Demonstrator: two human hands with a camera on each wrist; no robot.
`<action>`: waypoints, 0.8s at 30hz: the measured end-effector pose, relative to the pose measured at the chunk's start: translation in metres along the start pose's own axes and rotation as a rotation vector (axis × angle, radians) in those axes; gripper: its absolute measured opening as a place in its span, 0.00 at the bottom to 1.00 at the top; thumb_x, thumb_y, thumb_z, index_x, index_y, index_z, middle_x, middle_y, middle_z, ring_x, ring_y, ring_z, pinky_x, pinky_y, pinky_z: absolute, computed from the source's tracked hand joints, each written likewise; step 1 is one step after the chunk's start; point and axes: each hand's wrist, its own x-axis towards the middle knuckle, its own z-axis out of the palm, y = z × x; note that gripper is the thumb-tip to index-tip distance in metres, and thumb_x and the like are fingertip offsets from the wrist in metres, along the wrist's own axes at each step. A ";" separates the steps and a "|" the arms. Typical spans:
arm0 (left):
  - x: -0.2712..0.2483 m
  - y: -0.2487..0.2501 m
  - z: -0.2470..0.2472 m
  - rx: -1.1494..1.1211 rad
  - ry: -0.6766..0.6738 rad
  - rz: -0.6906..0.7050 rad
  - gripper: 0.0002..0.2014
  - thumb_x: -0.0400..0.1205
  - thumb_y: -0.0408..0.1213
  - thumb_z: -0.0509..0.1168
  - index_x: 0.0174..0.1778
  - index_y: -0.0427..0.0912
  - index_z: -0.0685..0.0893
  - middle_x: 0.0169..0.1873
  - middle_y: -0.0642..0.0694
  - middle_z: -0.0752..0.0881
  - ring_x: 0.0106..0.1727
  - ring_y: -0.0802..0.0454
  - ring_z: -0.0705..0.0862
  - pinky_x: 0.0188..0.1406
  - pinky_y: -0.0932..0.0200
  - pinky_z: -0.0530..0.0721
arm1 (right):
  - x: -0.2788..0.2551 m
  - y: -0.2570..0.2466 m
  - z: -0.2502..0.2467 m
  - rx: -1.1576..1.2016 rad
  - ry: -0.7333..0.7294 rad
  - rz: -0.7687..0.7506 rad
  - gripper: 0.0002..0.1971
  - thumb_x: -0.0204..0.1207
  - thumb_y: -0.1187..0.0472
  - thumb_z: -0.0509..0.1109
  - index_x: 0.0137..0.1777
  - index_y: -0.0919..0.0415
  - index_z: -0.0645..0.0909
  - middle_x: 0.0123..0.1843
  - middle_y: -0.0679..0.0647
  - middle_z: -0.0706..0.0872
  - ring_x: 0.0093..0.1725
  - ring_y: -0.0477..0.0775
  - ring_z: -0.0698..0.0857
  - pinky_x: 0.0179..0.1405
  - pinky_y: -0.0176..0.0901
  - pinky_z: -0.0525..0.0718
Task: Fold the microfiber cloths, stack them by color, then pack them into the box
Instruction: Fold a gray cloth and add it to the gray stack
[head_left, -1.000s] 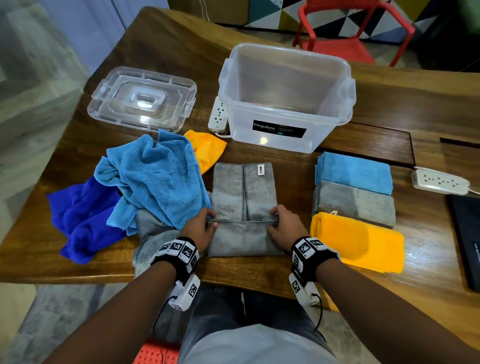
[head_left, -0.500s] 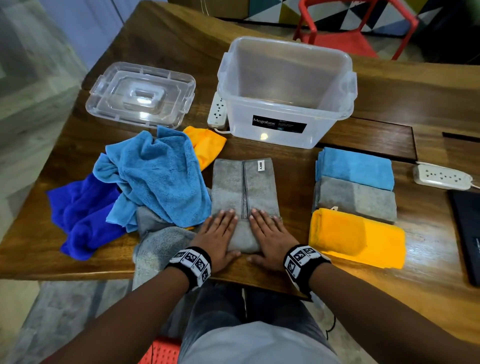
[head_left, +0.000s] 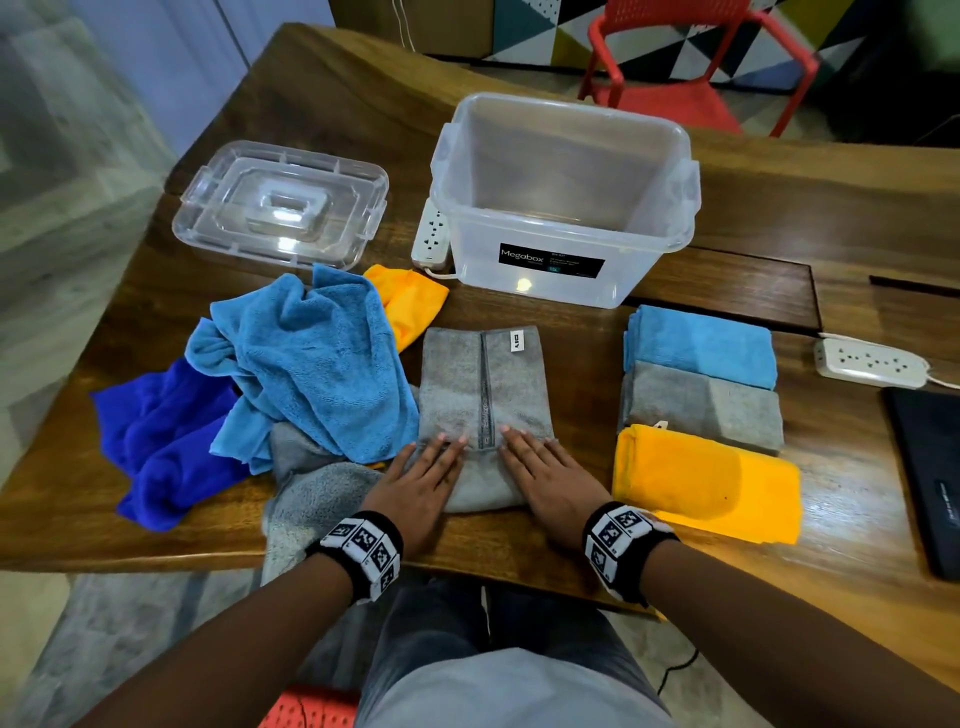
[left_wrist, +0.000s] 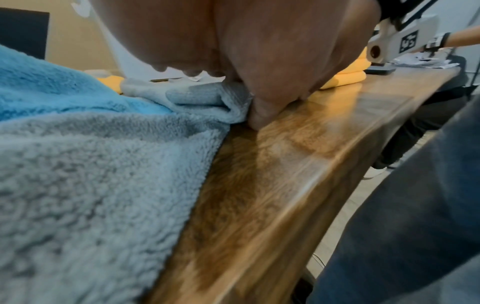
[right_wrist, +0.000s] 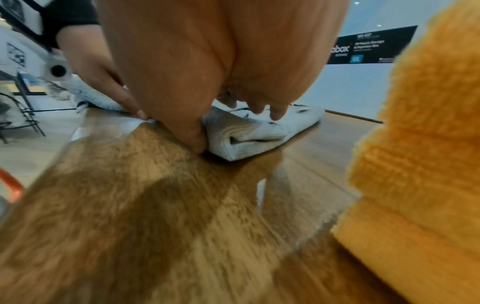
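Note:
A grey cloth (head_left: 480, 395) lies folded lengthwise at the table's near edge, its near end turned up over itself. My left hand (head_left: 423, 480) and right hand (head_left: 545, 480) lie flat side by side, pressing that fold (right_wrist: 249, 136) with straight fingers. On the right sit folded light blue (head_left: 698, 343), grey (head_left: 701, 405) and orange (head_left: 706, 480) cloths in a row. On the left lies a loose heap: light blue (head_left: 311, 364), dark blue (head_left: 161, 441), orange (head_left: 410, 299) and grey (head_left: 311, 499) cloths. The clear box (head_left: 566, 197) stands open behind.
The box lid (head_left: 283, 205) lies at the back left. One white power strip (head_left: 431, 236) sits beside the box, another (head_left: 870, 364) at the right, near a dark flat device (head_left: 930, 467). A red chair (head_left: 691, 67) stands beyond the table (head_left: 857, 545).
A second ago both hands pinched the cloth's near edge, carrying it forward. They have let go and now press flat on the fold, fingers slid slightly further forward.

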 end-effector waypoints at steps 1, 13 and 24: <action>-0.002 0.001 -0.004 -0.008 -0.016 0.002 0.33 0.81 0.40 0.34 0.86 0.40 0.51 0.86 0.41 0.46 0.86 0.41 0.46 0.81 0.41 0.39 | 0.000 -0.001 0.000 -0.018 -0.015 0.009 0.32 0.89 0.62 0.47 0.88 0.62 0.36 0.87 0.57 0.30 0.87 0.58 0.34 0.81 0.53 0.32; 0.004 -0.025 -0.034 -0.582 -0.106 -0.101 0.21 0.86 0.43 0.59 0.76 0.55 0.74 0.81 0.54 0.65 0.77 0.49 0.69 0.78 0.46 0.63 | 0.000 0.002 -0.019 0.295 0.081 0.097 0.23 0.81 0.57 0.58 0.76 0.53 0.72 0.71 0.55 0.83 0.70 0.57 0.80 0.77 0.57 0.71; 0.006 -0.040 -0.028 -1.067 0.081 -0.397 0.08 0.85 0.47 0.64 0.56 0.49 0.82 0.48 0.50 0.86 0.51 0.52 0.83 0.51 0.55 0.80 | 0.009 0.013 -0.033 0.658 0.057 0.349 0.16 0.82 0.57 0.62 0.69 0.54 0.74 0.59 0.57 0.85 0.56 0.57 0.85 0.46 0.45 0.80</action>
